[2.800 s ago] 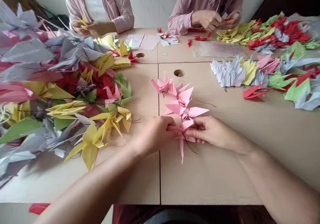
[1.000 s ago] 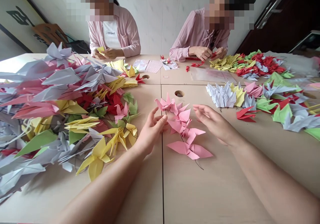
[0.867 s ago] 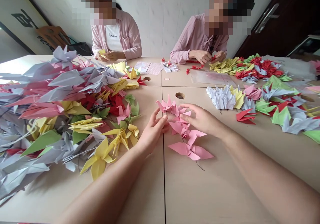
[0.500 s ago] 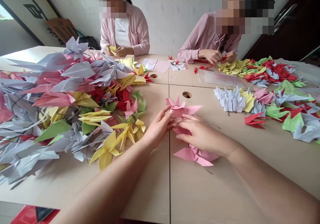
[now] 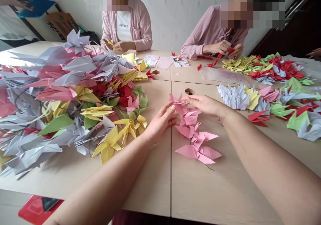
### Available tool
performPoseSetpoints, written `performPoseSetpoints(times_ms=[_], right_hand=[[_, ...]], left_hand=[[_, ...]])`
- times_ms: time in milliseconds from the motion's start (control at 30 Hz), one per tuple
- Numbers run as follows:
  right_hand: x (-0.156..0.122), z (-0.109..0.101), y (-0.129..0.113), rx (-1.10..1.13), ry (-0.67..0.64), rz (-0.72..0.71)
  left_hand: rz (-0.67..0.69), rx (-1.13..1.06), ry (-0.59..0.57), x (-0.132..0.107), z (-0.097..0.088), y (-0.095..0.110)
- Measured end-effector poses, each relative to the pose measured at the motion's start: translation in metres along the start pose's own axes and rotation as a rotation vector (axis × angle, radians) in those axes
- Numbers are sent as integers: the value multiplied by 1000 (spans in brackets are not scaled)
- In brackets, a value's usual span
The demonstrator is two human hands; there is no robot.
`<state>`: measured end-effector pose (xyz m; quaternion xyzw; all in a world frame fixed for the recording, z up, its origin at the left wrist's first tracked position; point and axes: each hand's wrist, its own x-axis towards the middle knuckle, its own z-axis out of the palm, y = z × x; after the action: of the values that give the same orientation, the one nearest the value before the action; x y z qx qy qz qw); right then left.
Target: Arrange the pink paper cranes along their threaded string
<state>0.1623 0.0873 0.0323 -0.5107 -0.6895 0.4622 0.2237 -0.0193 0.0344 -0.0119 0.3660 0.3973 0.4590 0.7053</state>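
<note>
A row of pink origami cranes (image 5: 197,136), apparently strung on dark thread, lies on the table in front of me. At its far end is the topmost pink paper crane (image 5: 177,102), held out between both hands. My left hand (image 5: 160,123) pinches its left side between thumb and forefinger, the other fingers curled below. On the other side my right hand (image 5: 204,106) grips the crane's right wing with its fingertips. Dark thread ends (image 5: 210,167) show beyond the nearest crane.
A large heap of paper cranes (image 5: 75,94) in several colours covers the left side. More cranes (image 5: 233,97) lie at right. Two people in pink shirts (image 5: 142,24) sit opposite, handling folded paper. Another person's hand holds a blue folder (image 5: 37,7). A round hole (image 5: 189,91) pierces the table.
My right hand has moved up and away from the middle of the row to the top crane's right wing, uncovering the cranes below. A person with a blue folder has appeared at upper left.
</note>
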Motion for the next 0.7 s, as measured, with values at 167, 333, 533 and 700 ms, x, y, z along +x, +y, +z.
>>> performPoseSetpoints(times_ms=[167, 333, 533, 700], right_hand=[[-10, 5, -9, -13, -63, -118], [-37, -13, 8, -209, 235, -58], [-62, -7, 59, 19, 252, 68], [-72, -8, 64, 158, 247, 61]], left_hand=[[18, -2, -28, 1, 0, 1], [26, 25, 22, 1, 1, 1], [35, 110, 113, 0, 3, 0], [109, 311, 171, -3, 1, -2]])
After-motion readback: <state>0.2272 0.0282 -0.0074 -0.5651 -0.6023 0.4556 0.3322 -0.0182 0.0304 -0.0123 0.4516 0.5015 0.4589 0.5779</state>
